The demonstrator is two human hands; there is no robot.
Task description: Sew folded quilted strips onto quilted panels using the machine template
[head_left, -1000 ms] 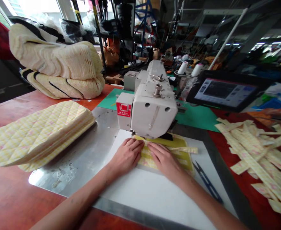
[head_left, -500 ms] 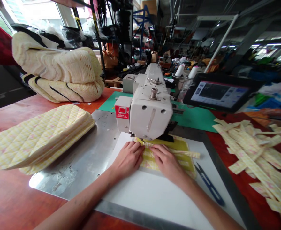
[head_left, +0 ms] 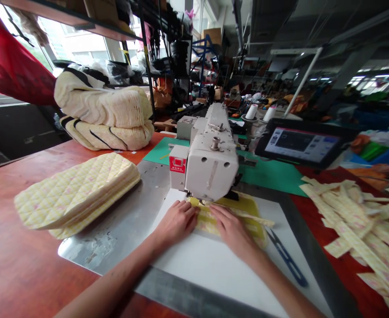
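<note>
The white sewing machine head (head_left: 211, 174) stands over a yellow-green template (head_left: 249, 205), which has patterned cloth in it and lies on a white sheet (head_left: 214, 274). Just below the needle area, my left hand (head_left: 177, 221) is closed, its curled fingertips at the near end of a pale yellow fabric strip (head_left: 257, 217). My right hand (head_left: 230, 225) presses its fingers together on the same strip, whose tail sticks out to the right. Both sets of fingertips are partly hidden. Blue-handled snips (head_left: 289, 260) lie right of my right hand.
Quilted yellow pads (head_left: 78, 190) are stacked on the left, with a taller bundled pile (head_left: 104, 110) behind. Loose fabric strips (head_left: 356, 221) are heaped at right. A control screen (head_left: 305, 139) and thread cones (head_left: 251, 111) stand behind on the right.
The camera view has tilted up and turned slightly left, so the scene sits lower and further right. My hands stay by the needle; the strip between them has shifted slightly.
</note>
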